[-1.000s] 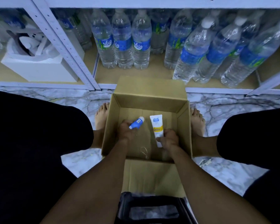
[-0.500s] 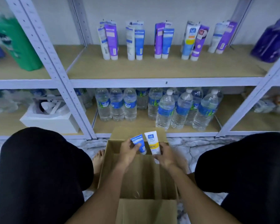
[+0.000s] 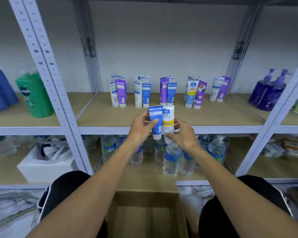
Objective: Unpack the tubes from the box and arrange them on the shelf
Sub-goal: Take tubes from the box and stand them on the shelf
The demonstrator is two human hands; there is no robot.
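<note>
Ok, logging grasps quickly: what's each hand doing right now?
Left hand: holding the blue tube.
Right hand: holding the white and yellow tube.

Blue tube [image 3: 155, 122], white-yellow tube [image 3: 168, 122], upright, side by side

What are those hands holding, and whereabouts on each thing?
Left hand grips the blue tube mid-body; right hand pinches the white tube near its cap end.

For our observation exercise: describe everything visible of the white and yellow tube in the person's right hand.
The white and yellow tube looks like soft plastic, with blue "Safi" print above a yellow band. It is held upright, white cap down, flat end up. The right hand pinches its lower part. Its side touches the blue tube in the left hand.
</note>
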